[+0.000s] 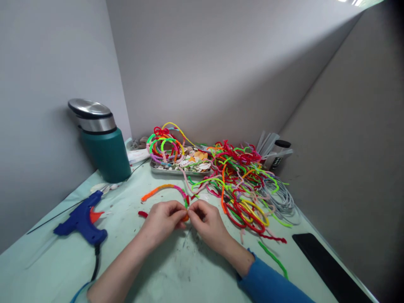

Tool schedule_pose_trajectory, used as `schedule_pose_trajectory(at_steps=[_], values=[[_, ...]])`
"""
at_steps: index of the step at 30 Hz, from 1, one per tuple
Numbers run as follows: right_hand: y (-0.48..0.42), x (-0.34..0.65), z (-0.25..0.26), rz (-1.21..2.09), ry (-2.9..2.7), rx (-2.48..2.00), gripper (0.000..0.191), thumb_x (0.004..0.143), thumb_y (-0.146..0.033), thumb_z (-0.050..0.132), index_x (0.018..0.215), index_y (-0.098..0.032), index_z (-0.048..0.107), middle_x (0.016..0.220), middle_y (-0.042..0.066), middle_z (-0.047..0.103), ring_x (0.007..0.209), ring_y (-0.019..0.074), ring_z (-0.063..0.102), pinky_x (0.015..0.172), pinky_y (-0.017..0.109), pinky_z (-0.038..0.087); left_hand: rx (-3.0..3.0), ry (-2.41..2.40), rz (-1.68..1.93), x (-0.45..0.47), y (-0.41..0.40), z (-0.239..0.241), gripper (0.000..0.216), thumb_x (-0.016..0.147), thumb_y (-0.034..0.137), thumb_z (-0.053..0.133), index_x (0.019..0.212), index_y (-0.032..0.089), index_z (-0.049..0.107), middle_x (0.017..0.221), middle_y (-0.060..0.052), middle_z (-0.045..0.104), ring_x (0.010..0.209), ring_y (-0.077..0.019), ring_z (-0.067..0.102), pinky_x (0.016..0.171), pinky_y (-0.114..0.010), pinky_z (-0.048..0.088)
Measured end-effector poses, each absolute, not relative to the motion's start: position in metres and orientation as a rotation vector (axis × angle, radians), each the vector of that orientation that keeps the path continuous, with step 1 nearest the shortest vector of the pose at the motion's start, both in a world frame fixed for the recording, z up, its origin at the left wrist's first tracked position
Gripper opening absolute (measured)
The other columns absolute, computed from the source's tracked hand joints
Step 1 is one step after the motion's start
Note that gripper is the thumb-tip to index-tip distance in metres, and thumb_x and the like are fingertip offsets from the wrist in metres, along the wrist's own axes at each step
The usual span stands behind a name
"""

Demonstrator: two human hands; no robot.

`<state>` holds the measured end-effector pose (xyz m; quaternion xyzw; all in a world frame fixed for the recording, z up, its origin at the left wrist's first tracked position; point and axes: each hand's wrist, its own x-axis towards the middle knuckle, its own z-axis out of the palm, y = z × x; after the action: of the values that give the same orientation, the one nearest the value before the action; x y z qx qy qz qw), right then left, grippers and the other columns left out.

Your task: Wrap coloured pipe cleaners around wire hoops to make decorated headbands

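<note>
Close together over the table, my left hand (166,219) and my right hand (206,219) pinch a multicoloured pipe cleaner (168,186). Its orange, yellow, pink and green length curves up and away to the left from my fingertips. Both hands are closed, and the bit between the fingers is mostly hidden. A short red pipe cleaner end (143,214) pokes out to the left of my left hand. A large tangle of pipe cleaners (236,168) lies beyond my right hand, and one green pipe cleaner (274,259) lies to the right of my right forearm.
A blue glue gun (83,219) with its cord lies at left, before a teal bottle (107,153). At the back, a metal tray (179,171) holds small pieces and coiled pipe cleaners. Grey wire (284,200), a dark jar (280,149) and a black flat object (328,267) are at right.
</note>
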<state>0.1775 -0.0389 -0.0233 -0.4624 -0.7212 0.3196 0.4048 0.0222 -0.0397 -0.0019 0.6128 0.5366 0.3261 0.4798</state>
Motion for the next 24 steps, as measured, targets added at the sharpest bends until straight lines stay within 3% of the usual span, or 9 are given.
schedule_pose_trajectory(at_steps=[16, 24], values=[[-0.0356, 0.1741, -0.0253, 1.356, -1.458, -1.137, 0.012, 0.078, -0.026, 0.051, 0.069, -0.017, 0.05, 0.05, -0.006, 0.044, 0.043, 0.0082, 0.039, 0.042, 0.02, 0.03, 1.428, 1.373, 0.893, 0.0215, -0.0378, -0.0014, 0.018, 0.07, 0.032, 0.056, 0.071, 0.017, 0.064, 0.06, 0.0, 0.065, 0.057, -0.0173, 0.063, 0.053, -0.023, 0.044], [-0.0399, 0.1803, -0.0172, 0.66, -1.839, -1.128, 0.01, 0.083, -0.019, 0.05, 0.078, -0.016, 0.058, 0.074, 0.001, 0.055, 0.066, 0.012, 0.049, 0.061, 0.023, 0.037, 1.555, 1.481, 0.852, 0.0213, -0.0414, 0.0051, 0.017, 0.071, 0.029, 0.052, 0.066, 0.018, 0.065, 0.057, 0.001, 0.064, 0.054, -0.0158, 0.061, 0.052, -0.022, 0.042]])
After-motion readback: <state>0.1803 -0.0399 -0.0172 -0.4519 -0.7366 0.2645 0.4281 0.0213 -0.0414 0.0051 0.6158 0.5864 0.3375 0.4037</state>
